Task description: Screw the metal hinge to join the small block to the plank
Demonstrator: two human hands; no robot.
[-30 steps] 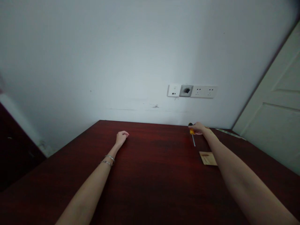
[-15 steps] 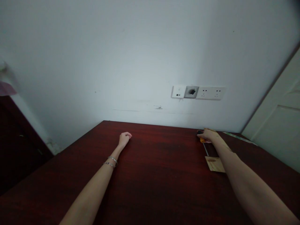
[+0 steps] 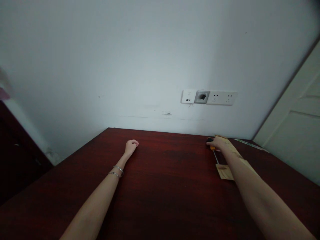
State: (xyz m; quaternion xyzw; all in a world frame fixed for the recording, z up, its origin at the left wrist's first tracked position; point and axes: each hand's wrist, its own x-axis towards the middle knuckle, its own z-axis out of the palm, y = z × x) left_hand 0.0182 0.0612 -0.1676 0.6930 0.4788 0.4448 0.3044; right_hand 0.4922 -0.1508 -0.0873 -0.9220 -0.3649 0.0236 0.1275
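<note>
My right hand (image 3: 218, 143) is at the far right of the table, its fingers closed round the black and yellow handle of a screwdriver (image 3: 215, 156). The metal shaft points back towards me, and its tip end meets a flat, light wood-coloured piece (image 3: 225, 172). More of this pale, wood-coloured material (image 3: 231, 146) shows beyond my right hand and forearm, which hide part of it. Loosely curled, my left hand (image 3: 131, 147) rests on the table at left of centre with nothing visible in it.
The dark red wooden table (image 3: 170, 186) meets a white wall. A green and white strip (image 3: 251, 145) lies along its back right edge. Sockets (image 3: 221, 98) are set in the wall above. A pale panelled door (image 3: 297, 123) stands at the right.
The view has shifted slightly to the right. My right hand stays at the screwdriver handle, and my left hand still rests curled on the table.
</note>
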